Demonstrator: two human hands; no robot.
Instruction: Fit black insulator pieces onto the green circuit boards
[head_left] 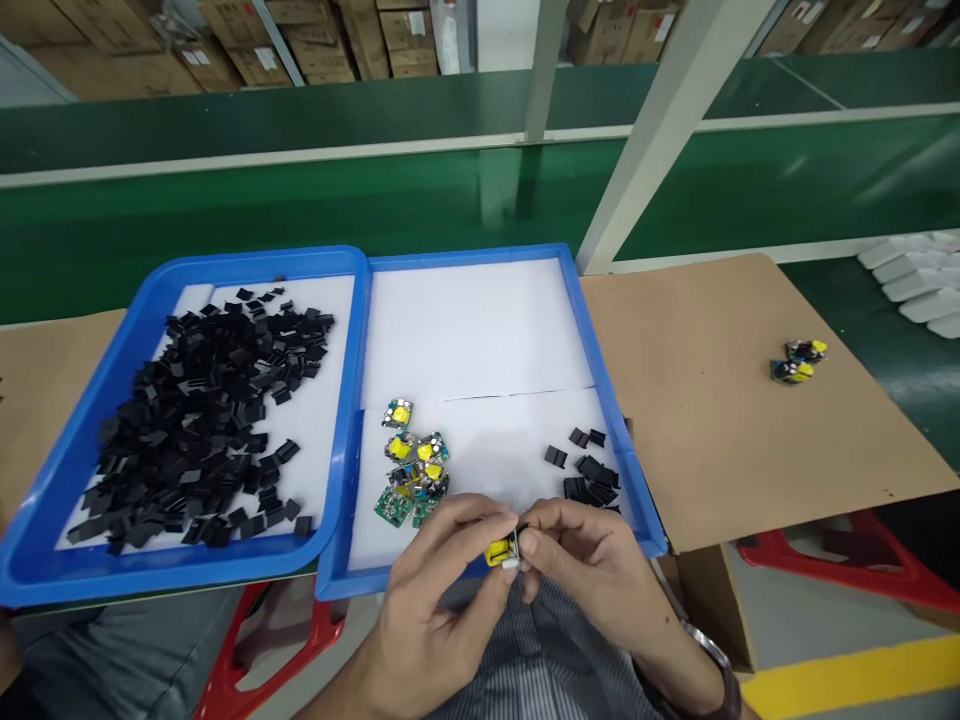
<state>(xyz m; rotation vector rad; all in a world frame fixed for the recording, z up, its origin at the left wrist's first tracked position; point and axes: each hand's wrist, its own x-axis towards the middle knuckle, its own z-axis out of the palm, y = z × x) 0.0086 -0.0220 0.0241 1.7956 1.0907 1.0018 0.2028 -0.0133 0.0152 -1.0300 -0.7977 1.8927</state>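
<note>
Between my two hands, near the front edge of the middle blue tray (pixel 345 580), is a small circuit board (pixel 501 552) with a yellow transformer on it. My left hand (pixel 450 600) pinches it from the left, thumb below and fingers above. From the other side, the fingers and thumb of my right hand (pixel 592 565) close on the board's edge; whether they also hold a black piece is hidden. Several similar circuit boards (pixel 416 455) lie in a loose group beyond my left hand. Past my right hand sits a small heap of black plastic pieces (pixel 592 480).
A second blue tray (pixel 352 400) on the left holds a large pile of black pieces (pixel 217 400). On the cardboard sheet (pixel 720 400) at right stand two boards (pixel 799 362). A slanted metal post (pixel 667 120) rises behind. White parts (pixel 922 280) lie far right. Another person's leg (pixel 127 650) shows lower left.
</note>
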